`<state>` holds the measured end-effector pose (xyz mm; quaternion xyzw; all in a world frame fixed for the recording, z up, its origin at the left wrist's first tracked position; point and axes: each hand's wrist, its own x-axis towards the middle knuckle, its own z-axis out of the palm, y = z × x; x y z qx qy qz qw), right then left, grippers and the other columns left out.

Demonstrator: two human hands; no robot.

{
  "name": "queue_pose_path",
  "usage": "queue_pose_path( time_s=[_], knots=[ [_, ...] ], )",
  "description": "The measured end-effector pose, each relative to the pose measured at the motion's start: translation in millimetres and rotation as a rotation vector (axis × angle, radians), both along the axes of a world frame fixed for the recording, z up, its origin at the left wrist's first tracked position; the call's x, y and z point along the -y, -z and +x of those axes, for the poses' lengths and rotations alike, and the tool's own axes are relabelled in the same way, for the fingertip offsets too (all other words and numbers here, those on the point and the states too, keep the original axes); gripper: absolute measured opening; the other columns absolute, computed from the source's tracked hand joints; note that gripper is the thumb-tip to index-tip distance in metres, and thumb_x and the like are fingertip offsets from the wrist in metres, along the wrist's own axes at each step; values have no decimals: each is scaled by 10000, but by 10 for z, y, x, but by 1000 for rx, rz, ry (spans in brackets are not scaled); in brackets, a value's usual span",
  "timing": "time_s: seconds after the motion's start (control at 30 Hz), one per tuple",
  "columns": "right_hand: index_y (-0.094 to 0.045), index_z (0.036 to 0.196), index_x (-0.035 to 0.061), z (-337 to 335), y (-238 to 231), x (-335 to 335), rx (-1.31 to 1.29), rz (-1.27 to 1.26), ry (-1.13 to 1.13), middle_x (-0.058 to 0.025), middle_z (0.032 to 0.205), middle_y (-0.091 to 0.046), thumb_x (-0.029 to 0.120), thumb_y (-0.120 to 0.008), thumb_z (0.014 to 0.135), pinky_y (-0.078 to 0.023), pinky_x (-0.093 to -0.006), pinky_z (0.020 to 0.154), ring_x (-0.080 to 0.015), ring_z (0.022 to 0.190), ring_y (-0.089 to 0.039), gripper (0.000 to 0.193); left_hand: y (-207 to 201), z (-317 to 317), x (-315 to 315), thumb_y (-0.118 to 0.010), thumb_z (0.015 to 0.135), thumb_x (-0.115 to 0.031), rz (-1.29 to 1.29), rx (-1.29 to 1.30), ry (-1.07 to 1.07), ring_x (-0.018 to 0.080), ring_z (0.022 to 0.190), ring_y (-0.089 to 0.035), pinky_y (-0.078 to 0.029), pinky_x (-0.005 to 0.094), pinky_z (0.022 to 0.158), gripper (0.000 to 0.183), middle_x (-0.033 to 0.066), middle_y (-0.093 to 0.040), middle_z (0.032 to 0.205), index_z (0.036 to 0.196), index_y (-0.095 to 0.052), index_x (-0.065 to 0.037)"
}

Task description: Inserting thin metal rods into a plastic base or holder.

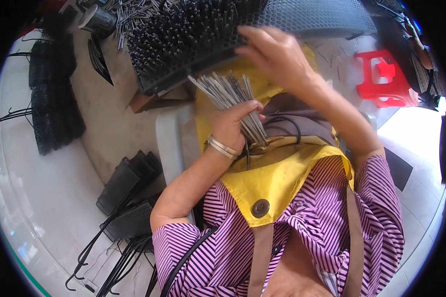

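Observation:
My left hand point(231, 119), with a bracelet at the wrist, is closed around a bundle of thin metal rods point(220, 91). The rods fan out at their upper ends, in front of my yellow apron point(262, 180). My right hand point(277, 54) is raised by the near edge of a black perforated board point(307, 22). Its fingers are slightly blurred and look stretched apart, with nothing visible between them. On the left part of the board, many dark rods point(183, 37) stand upright, closely packed in the holes.
Loose metal rods point(134, 22) lie piled behind the board, beside a metal can point(96, 21). A red plastic stool point(384, 79) stands at the right. Black racks with hooked rods point(126, 183) lie on the floor at left, and black brush-like bundles point(54, 99) are farther left.

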<state>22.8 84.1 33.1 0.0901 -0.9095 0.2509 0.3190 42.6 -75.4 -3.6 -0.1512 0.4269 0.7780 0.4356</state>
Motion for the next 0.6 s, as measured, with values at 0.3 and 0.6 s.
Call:
queue_pose_path(
  time_s=[0.3,0.6],
  knots=[
    [-564,808,-38,499,-2,45,761,-975,-66,-40,605,-549,7,-606,708,-393,-208,457,-63,536,-497,117,-14,26,-50,-548,717,62,43,-46,-6,223,672,-608,-537,341,588,203,120,-604,803,915,-557,22],
    [-569,819,-45,427,-66,-311,653,-1099,-5,-108,723,-605,34,-624,716,-507,-258,543,-161,608,-601,141,-2,28,-43,-585,710,30,28,35,-8,223,669,-601,-529,347,586,147,100,-594,742,852,-550,16]
  ],
)
